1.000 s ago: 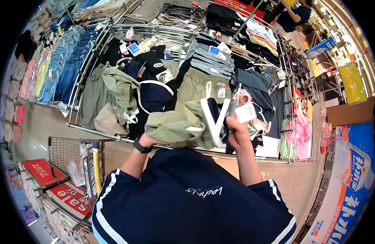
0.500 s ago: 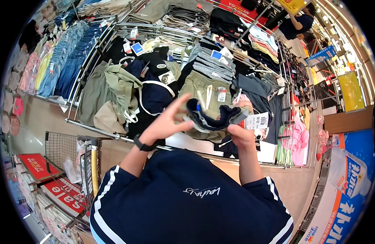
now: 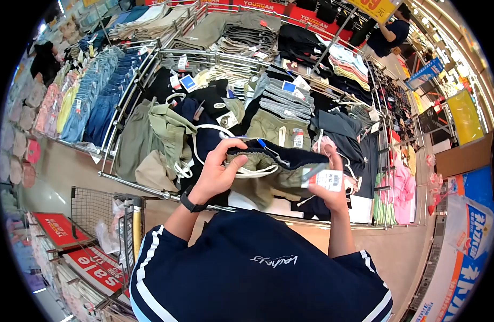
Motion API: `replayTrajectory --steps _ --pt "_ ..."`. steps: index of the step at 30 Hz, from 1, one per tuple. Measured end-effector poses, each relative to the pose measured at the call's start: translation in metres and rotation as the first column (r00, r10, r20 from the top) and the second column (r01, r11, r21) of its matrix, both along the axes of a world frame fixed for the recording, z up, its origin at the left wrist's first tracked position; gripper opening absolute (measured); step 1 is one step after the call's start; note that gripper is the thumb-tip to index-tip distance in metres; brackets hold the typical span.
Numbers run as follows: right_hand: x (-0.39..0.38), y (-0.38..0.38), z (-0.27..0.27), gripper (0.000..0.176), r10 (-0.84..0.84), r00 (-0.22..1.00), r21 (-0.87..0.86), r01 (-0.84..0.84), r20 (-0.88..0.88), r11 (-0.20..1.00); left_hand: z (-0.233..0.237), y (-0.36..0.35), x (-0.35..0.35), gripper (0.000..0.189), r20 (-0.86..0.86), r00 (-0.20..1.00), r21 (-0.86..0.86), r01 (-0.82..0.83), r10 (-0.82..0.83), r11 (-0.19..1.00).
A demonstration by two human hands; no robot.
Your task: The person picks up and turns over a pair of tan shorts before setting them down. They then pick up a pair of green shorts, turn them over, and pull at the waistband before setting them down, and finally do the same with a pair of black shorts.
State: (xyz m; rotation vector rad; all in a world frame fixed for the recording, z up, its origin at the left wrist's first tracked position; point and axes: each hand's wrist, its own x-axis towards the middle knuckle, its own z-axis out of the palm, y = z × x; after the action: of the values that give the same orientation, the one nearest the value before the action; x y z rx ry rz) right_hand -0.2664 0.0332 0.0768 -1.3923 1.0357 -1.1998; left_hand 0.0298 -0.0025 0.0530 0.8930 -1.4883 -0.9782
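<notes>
Held up in front of me is a pair of olive drawstring pants (image 3: 285, 178), its dark-lined waistband stretched between both hands. My left hand (image 3: 217, 174) pinches the waistband's left end with thumb and fingers, beside the white drawstring (image 3: 257, 173). At the other end, my right hand (image 3: 333, 194) grips the waistband, thumb in front. A white price tag (image 3: 333, 180) hangs over the right hand and partly covers it. A small blue tab (image 3: 262, 143) shows at the back of the waistband. Just beyond lies a folded khaki pair (image 3: 274, 126) with its own drawstring and tag.
A metal-railed display table holds heaped and folded clothes, including grey folded garments (image 3: 284, 96) and a green garment (image 3: 172, 129). Jeans (image 3: 115, 80) hang at left. A shopping cart (image 3: 97, 209) stands lower left. Another person (image 3: 392, 35) is at the back right.
My left hand has gone from spread fingers beside the pants to gripping the waistband, which is now pulled wider and flatter. The price tag has turned, and the view has shifted slightly.
</notes>
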Motion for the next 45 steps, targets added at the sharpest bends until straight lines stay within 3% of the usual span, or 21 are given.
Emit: replayTrajectory --steps 1,2,3,6,9,13,14,17,18,21,25,29,30,34,37,41,43,45 --pt "0.003 0.002 0.005 0.083 0.02 0.983 0.004 -0.02 -0.183 1.0 0.002 0.0 0.003 0.022 0.05 0.999 -0.035 -0.017 0.019 0.999" --pt "0.006 0.008 0.013 0.066 0.132 0.985 0.224 -0.104 -0.109 0.969 0.007 0.001 0.003 0.022 0.084 0.996 -0.029 -0.008 0.01 1.0" --pt "0.006 0.001 0.003 0.055 0.174 0.926 -0.011 -0.189 -0.336 0.982 0.015 0.002 0.003 0.022 0.116 0.993 -0.021 0.003 -0.001 1.0" --pt "0.019 -0.002 0.026 0.055 0.167 0.815 -0.104 -0.267 -0.554 0.958 0.031 -0.005 0.002 0.022 0.231 0.972 -0.133 -0.01 0.04 0.991" --pt "0.026 -0.001 0.038 0.057 0.179 0.884 -0.041 -0.218 -0.431 0.975 0.037 -0.014 0.012 0.022 0.264 0.96 -0.278 -0.017 0.093 0.96" --pt "0.017 -0.005 0.033 0.053 0.244 0.763 -0.113 -0.382 -0.598 0.917 0.048 -0.014 0.024 0.02 0.23 0.96 -0.339 -0.072 0.157 0.938" --pt "0.019 -0.005 0.031 0.053 0.204 0.77 -0.213 -0.403 -0.604 0.89 0.044 -0.017 0.024 0.018 0.173 0.97 -0.373 -0.094 0.168 0.923" --pt "0.024 -0.002 0.031 0.055 0.137 0.756 -0.264 -0.384 -0.64 0.885 0.048 -0.017 0.026 0.014 0.181 0.973 -0.352 -0.072 0.144 0.933" --pt "0.025 -0.004 0.036 0.058 0.109 0.753 -0.312 -0.394 -0.649 0.864 0.053 -0.012 0.026 0.014 0.212 0.965 -0.263 -0.095 0.154 0.96" --pt "0.024 -0.007 0.047 0.058 0.128 0.697 -0.294 -0.452 -0.706 0.842 0.041 -0.019 0.028 0.014 0.166 0.959 -0.552 -0.104 0.231 0.828" --pt "0.026 -0.008 0.044 0.057 0.058 0.751 -0.454 -0.458 -0.658 0.764 0.042 -0.011 0.031 0.013 0.024 0.979 -0.423 -0.173 0.202 0.89" --pt "0.018 -0.004 0.041 0.058 -0.047 0.728 -0.542 -0.465 -0.684 0.701 0.036 -0.007 0.035 0.011 -0.109 0.99 -0.1 -0.102 0.091 0.99" --pt "0.019 -0.004 0.043 0.049 -0.05 0.721 -0.53 -0.458 -0.691 0.713 0.036 -0.007 0.036 0.01 -0.122 0.991 -0.05 -0.068 0.062 0.996" --pt "0.022 -0.007 0.045 0.027 -0.063 0.706 -0.473 -0.402 -0.705 0.784 0.038 -0.01 0.037 0.014 0.007 0.999 -0.278 -0.036 0.039 0.96" --pt "-0.005 -0.018 0.037 0.034 -0.199 0.618 -0.52 -0.397 -0.761 0.756 0.047 -0.008 0.044 0.02 0.039 0.999 -0.299 -0.005 0.017 0.954" --pt "-0.027 -0.026 0.036 0.032 -0.168 0.712 -0.516 -0.305 -0.681 0.8 0.044 -0.016 0.054 0.02 0.232 0.955 -0.42 -0.076 0.187 0.905" --pt "-0.023 -0.031 0.027 0.03 -0.176 0.754 -0.531 -0.257 -0.633 0.808 0.039 -0.021 0.048 0.017 0.257 0.957 -0.34 -0.039 0.132 0.94" --pt "-0.022 -0.03 0.024 0.03 -0.171 0.728 -0.504 -0.268 -0.664 0.821 0.035 -0.023 0.039 0.017 0.313 0.916 -0.469 -0.081 0.252 0.88"
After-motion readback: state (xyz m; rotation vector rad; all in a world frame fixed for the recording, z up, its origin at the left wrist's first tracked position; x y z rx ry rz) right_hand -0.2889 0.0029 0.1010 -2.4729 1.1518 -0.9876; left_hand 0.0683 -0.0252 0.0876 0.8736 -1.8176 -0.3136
